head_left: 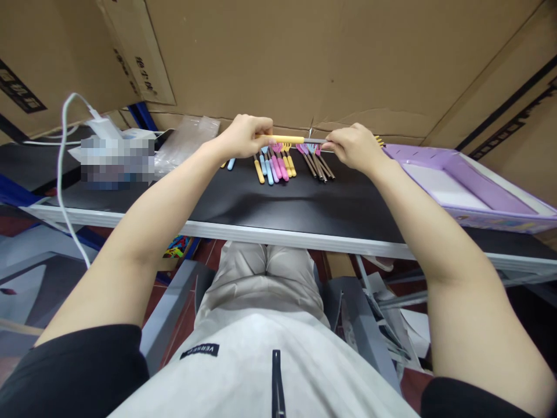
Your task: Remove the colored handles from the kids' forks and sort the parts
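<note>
My left hand [250,136] is closed around the yellow handle of a back scratcher [287,140], held level above the table. From that handle a thin metal rod runs into my right hand [352,145], whose fingers pinch it. Yellow claw prongs [380,141] show just beyond my right hand; my hand hides how they join the rod. Below lies a group of back scratchers [275,165] with yellow, blue, pink and purple handles. To their right are several claw heads on bare metal rods [319,165], without coloured handles. Partly behind my left forearm is a blue handle [231,164].
A purple open box [461,217] stands at the right of the black table [278,209]. Clear plastic bags [187,139] and a white charger with a cable [104,126] lie at the left. Cardboard [331,64] walls in the back.
</note>
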The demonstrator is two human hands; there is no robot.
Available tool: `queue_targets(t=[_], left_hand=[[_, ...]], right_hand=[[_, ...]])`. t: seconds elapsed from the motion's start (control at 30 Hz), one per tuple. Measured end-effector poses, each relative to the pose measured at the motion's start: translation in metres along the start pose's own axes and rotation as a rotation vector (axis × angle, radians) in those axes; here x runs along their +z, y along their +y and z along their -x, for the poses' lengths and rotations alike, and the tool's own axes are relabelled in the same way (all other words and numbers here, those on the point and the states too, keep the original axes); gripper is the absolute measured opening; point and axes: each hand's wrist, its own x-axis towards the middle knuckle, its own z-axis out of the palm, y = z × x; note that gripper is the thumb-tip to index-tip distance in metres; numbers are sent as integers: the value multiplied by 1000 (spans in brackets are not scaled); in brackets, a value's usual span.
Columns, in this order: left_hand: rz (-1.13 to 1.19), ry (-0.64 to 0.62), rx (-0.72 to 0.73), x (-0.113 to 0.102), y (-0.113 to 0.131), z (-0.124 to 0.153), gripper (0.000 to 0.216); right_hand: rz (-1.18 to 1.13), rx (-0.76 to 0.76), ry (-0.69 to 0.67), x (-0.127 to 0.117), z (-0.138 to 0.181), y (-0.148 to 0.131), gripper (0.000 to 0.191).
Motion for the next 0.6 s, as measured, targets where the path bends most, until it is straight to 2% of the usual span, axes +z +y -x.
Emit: queue_targets(t=[0.23, 0.4, 0.5, 0.57, 0.6], left_hand=[[30, 25, 20, 4, -8, -1, 17], [45, 33, 35, 6, -5, -5, 21], [14, 35, 1, -1, -14, -2, 26], [-59, 71, -78, -13, -30, 8, 32], [-108, 94, -141, -20, -41, 15, 34]], right_hand=[[-19, -19, 37, 10, 1, 13, 46], [-63, 1, 75, 14, -2, 16, 43], [-54, -12, 98, 11, 6, 27, 38], [-20, 77, 68, 8, 22, 44, 32], [5, 176, 46, 7, 33, 54, 30]])
